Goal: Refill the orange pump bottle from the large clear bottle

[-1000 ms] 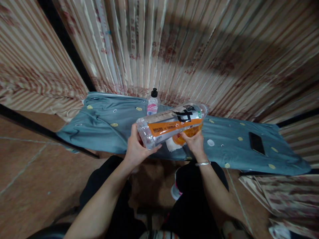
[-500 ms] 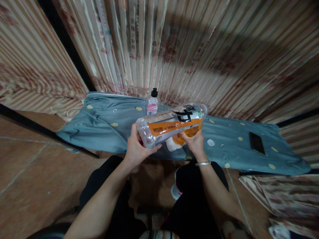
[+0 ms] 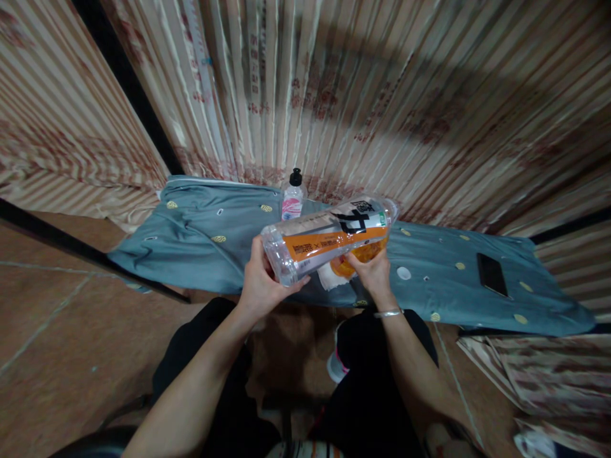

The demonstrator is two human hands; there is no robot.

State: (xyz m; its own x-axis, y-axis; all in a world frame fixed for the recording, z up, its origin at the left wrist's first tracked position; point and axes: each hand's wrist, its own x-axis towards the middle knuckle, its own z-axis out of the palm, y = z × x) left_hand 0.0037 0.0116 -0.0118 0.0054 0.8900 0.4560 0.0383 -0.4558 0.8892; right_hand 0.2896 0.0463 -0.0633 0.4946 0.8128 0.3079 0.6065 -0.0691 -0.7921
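Your left hand [image 3: 262,283] curls round the left end of a big clear bottle [image 3: 329,235] — tilted, glossy, its label [image 3: 311,247] orange and pale grey with bold black characters — above the cloth-covered surface [image 3: 205,261]. Your right hand [image 3: 375,278] closes on an amber container [image 3: 366,252] beneath it, partly hidden by the bottle.

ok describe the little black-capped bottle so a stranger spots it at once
Find the blue-green cloth spread before the striped curtain. Near its back edge, just behind the large clear bottle in the left hand, is a small bottle. Its black cap and pink-and-white label set it apart from the large one, labelled partly in orange.
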